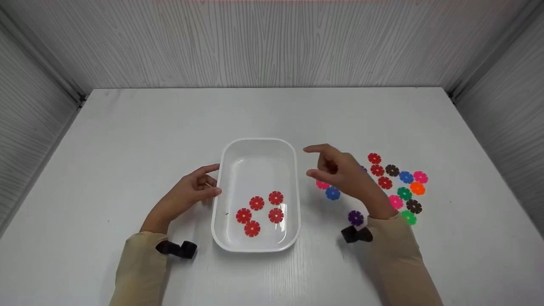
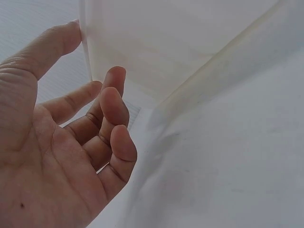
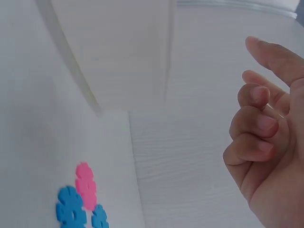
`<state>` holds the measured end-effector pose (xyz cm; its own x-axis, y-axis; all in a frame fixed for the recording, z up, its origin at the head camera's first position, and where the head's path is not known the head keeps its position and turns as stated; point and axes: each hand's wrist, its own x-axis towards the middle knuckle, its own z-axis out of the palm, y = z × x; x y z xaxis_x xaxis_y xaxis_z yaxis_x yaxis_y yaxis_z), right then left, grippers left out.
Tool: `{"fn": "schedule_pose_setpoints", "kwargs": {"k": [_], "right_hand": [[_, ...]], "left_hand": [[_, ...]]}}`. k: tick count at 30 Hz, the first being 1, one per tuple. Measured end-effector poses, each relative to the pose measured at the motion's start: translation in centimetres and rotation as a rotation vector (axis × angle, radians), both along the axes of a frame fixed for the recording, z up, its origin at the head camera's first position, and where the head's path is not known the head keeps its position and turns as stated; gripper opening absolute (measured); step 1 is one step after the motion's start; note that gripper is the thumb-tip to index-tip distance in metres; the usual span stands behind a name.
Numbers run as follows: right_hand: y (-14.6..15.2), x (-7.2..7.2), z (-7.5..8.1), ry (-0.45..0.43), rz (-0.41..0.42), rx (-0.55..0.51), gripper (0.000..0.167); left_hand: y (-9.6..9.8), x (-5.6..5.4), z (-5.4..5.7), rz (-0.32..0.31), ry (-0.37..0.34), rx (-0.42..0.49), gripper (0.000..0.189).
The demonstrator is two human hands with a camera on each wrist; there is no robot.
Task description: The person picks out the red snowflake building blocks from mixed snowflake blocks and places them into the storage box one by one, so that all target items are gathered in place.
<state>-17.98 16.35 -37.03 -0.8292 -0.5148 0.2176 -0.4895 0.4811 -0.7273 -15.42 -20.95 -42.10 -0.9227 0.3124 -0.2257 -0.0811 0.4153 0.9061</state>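
Note:
A white rectangular tray [image 1: 256,248] with rounded corners holds several red notched plastic discs [image 1: 256,203] in its near half. At its left side, my left hand [image 1: 191,191] touches the rim with the thumb tip and index fingertip, the other fingers loosely bent, as the left wrist view also shows. Right of the tray, my right hand [image 1: 346,172] hovers with nothing in it. Its index finger and thumb reach out apart toward the tray's right rim, while the other fingers curl in. Below it lie a blue disc [image 1: 332,193] and a pink disc [image 1: 321,184].
Loose discs in mixed colours lie on the white table [image 1: 170,127] to the right, among them a red disc [image 1: 374,158], an orange disc [image 1: 417,188] and a purple disc [image 1: 355,218]. A wood-grain panel [image 1: 272,42] stands behind the table.

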Motion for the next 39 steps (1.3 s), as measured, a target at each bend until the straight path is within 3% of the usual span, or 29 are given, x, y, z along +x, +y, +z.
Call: {"fn": "schedule_pose_setpoints", "kwargs": {"k": [5,8,14,20,29,39], "right_hand": [[3.9,-0.6,0.5,-0.068,-0.119,-0.07,0.042],[6.3,-0.7,0.6,-0.098,-0.173,-0.06,0.042],[11.1,-0.3,0.5,-0.098,-0.274,0.091,0.045],[15.4,0.4,-0.5,-0.173,-0.315,0.19,0.042],[17.0,0.1,-1.6,-0.336,-0.332,0.383,0.046],[16.6,-0.2,-2.6,-0.44,-0.327,0.43,0.052]], "left_hand": [[-0.2,0.0,-0.1,0.009,-0.005,0.005,0.066],[-0.1,0.0,0.0,0.009,-0.004,0.011,0.066],[-0.2,0.1,0.1,0.014,-0.002,-0.009,0.065],[-0.3,0.3,0.2,0.011,-0.001,-0.015,0.065],[-0.4,0.4,0.2,0.019,-0.001,-0.006,0.065],[-0.3,0.3,0.0,0.009,-0.002,0.001,0.065]]}}
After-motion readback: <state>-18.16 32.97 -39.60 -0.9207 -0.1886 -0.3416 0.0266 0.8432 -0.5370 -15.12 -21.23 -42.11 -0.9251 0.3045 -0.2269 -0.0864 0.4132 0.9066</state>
